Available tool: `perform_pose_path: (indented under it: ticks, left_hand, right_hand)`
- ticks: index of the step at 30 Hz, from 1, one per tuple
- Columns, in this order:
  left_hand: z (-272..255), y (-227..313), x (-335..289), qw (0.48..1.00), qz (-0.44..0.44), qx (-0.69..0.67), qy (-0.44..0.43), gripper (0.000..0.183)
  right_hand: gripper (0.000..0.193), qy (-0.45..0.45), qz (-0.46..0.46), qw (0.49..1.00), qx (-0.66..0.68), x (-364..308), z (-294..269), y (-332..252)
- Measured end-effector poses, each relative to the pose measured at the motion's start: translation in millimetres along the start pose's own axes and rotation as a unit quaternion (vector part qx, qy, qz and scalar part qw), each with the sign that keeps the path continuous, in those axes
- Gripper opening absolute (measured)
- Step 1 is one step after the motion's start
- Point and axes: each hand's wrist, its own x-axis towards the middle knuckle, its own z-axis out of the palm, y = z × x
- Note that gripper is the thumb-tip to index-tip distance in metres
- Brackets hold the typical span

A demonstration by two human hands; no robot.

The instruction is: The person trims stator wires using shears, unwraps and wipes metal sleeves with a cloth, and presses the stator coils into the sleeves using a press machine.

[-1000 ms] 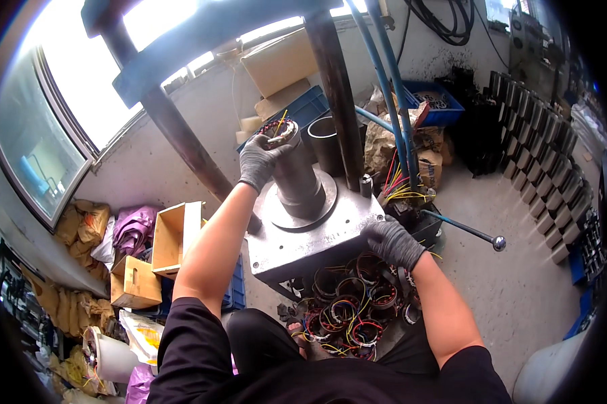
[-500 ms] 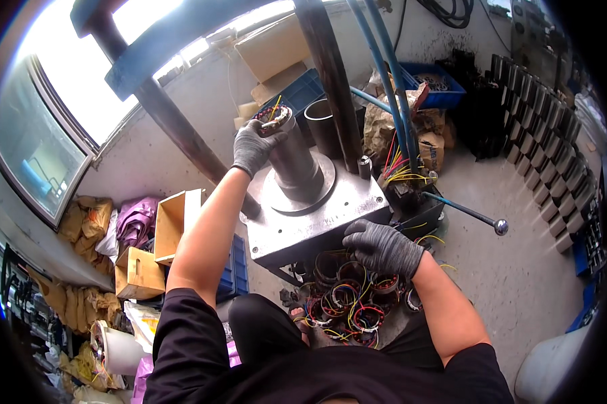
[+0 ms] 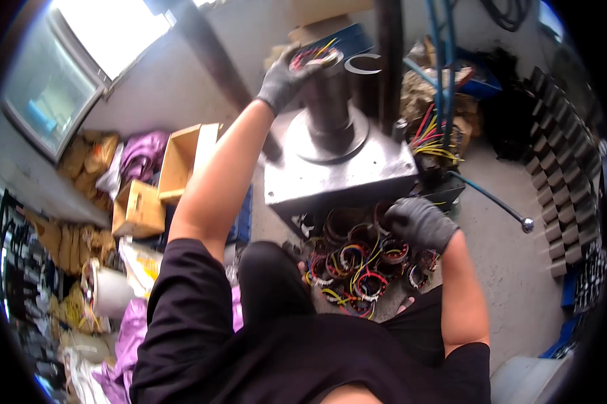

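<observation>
A: What is your left hand (image 3: 283, 79) doing?

B: In its grey glove, your left hand is closed about the left side of a round metal ring with red windings and yellow wires (image 3: 310, 57), its thumb along the near edge. That wound ring is at the top end of an upright dark grey metal cylinder (image 3: 327, 101); whether it sits fully down on it, you cannot tell from here.

A: And what does the cylinder stand on?

B: A round grey metal plate (image 3: 303, 143), which lies on your silver metal tabletop (image 3: 381, 170). Just behind and to the right stands a second, wider dark grey hollow cylinder (image 3: 365, 94).

A: Your right hand (image 3: 425, 224)?

B: Also gloved in grey, with the fingers partly curled, just off the tabletop's near right corner. The fingers are blurred, so you cannot tell if they pinch anything. Below it, on the floor near your feet, lies a heap of similar wound rings with red, yellow and blue wires (image 3: 361, 262).

A: Anything else around you?

B: Two open light-brown wooden boxes (image 3: 140, 212) to your left, and to your right a slanting blue metal lever with a shiny ball end (image 3: 495, 196).
</observation>
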Motion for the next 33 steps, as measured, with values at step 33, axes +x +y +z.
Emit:
perform_pose_path:
  ticks: [33]
  left_hand:
    - [-50.2, -244.8, -615.5, 0.675, -0.665, 0.254, -0.193, 0.086]
  right_hand:
    - [0.081, -0.1, 0.19, 0.971, 0.109, -44.6, 97.2, -41.1]
